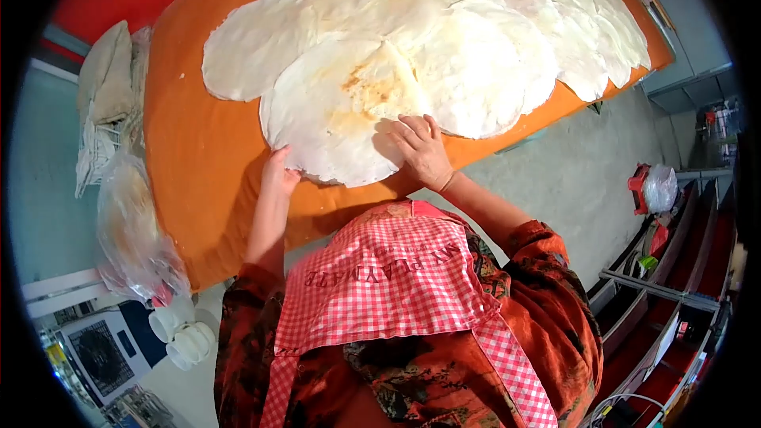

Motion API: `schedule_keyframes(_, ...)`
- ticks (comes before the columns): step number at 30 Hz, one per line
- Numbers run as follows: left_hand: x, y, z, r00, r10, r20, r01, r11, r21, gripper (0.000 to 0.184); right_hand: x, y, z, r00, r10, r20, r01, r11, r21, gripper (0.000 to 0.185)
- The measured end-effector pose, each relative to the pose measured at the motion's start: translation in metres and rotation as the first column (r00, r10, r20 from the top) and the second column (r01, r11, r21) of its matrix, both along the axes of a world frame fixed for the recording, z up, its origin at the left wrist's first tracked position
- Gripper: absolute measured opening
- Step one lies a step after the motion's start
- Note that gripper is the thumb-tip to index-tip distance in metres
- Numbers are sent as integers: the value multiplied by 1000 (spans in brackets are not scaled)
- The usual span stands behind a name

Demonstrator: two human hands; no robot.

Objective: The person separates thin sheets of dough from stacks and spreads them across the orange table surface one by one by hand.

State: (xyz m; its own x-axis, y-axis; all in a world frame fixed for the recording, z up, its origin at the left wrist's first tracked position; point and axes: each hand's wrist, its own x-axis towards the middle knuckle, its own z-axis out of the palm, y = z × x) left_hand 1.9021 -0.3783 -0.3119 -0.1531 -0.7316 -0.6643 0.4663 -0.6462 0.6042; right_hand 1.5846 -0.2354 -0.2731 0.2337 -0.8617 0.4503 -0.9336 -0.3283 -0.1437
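Note:
A thin round flatbread (317, 119), pale with browned patches near its middle, lies at the near edge of the orange-covered table (182, 158). My left hand (281, 173) is closed on its lower left rim, with part of the fingers hidden. On its lower right rim rests my right hand (424, 154), fingers apart and laid over the sheet. More thin flatbreads (483, 63) overlap it behind and to the right, spread across much of the cloth.
Folded cloths (107, 79) and a clear plastic bag (131, 222) hang at the table's left side. White cups or rolls (186, 337) stand below, beside a white box (107, 353). Shelves (666, 301) line the right, with a red object (639, 189) nearby.

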Motion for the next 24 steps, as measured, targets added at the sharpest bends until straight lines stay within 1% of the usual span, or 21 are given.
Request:
schedule_keyframes(1,-3,0,7,1000,18,-12,-18,1000,-1,39,1,-2,5,1000,17,8,-17,1000,-26,39)
schedule_keyframes(4,-9,-1,36,999,30,12,-29,996,-89,41,4,-12,27,998,56,26,-53,993,-105,40)
schedule_keyframes(5,-9,-3,47,1000,29,-6,-30,993,-114,41,11,-17,47,991,68,113,-43,978,-206,39)
schedule_keyframes(7,-17,-7,72,999,-7,-54,-2,986,-164,41,1,-26,50,972,115,203,-83,984,-157,41)
schedule_keyframes(8,-28,-2,95,995,-71,-68,50,959,-280,42,-10,-30,53,960,131,249,-99,986,-137,43)
schedule_keyframes(9,-43,1,118,982,-80,-172,14,935,-355,50,-21,-34,66,949,110,295,-51,978,-200,38)
schedule_keyframes(10,-53,2,130,948,-200,-248,52,865,-498,59,-33,-36,73,900,56,432,47,974,-223,36)
schedule_keyframes(12,-90,19,169,942,-317,-108,171,732,-659,63,-55,-34,84,732,-2,681,222,946,-235,33)
schedule_keyframes(13,-102,21,170,941,-339,-19,227,671,-706,56,-71,-32,89,691,-44,721,331,907,-262,31)
schedule_keyframes(14,-118,25,168,924,-363,122,332,602,-726,52,-91,-18,100,553,-70,830,333,932,-143,31)
schedule_keyframes(15,-136,28,159,891,-371,261,434,531,-728,49,-114,-5,105,470,-44,882,343,929,-136,29)
schedule_keyframes(16,-155,34,148,843,-364,395,532,457,-713,45,-126,14,128,312,-134,941,432,902,-15,28)
schedule_keyframes(17,-178,40,133,778,-386,496,623,366,-691,43,-148,27,131,167,-78,983,396,918,5,27)
schedule_keyframes(18,-204,49,117,703,-396,591,705,274,-654,40,-172,40,123,7,50,999,349,936,-49,28)
schedule_keyframes(19,-231,63,109,610,-350,711,784,139,-605,45,-190,62,129,-57,139,989,334,936,-112,28)
schedule_keyframes(20,-257,75,101,510,-283,812,848,8,-530,51,-204,82,135,-87,169,982,396,910,-122,26)
schedule_keyframes(21,-282,82,91,455,-76,887,867,-189,-461,59,-220,98,137,-75,199,977,464,874,-143,26)
schedule_keyframes(22,-306,86,82,414,147,898,869,-359,-341,67,-234,118,142,-87,190,978,512,850,-120,25)
schedule_keyframes(24,-347,101,60,210,274,938,912,-400,-87,77,-261,154,150,-15,225,974,610,774,-170,23)
